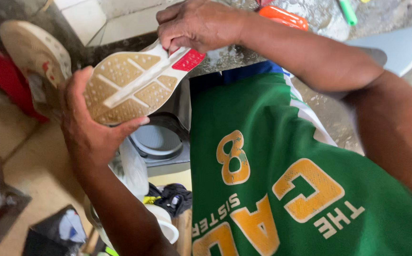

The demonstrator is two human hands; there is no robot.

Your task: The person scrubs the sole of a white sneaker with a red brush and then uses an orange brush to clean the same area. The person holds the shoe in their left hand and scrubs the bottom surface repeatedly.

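A sneaker (137, 83) held sole-up at centre left, long axis running left to right, red heel patch right. Left hand (85, 128) grasps its toe; right hand (199, 26) pinches its heel. Another shoe (35, 52) lies far left.

The person wears a loose green jersey (272, 156) printed with large yellow-orange lettering and smaller white lettering. A white stripe runs along its right side seam, with a blue band at its far edge. Both forearms are bare.
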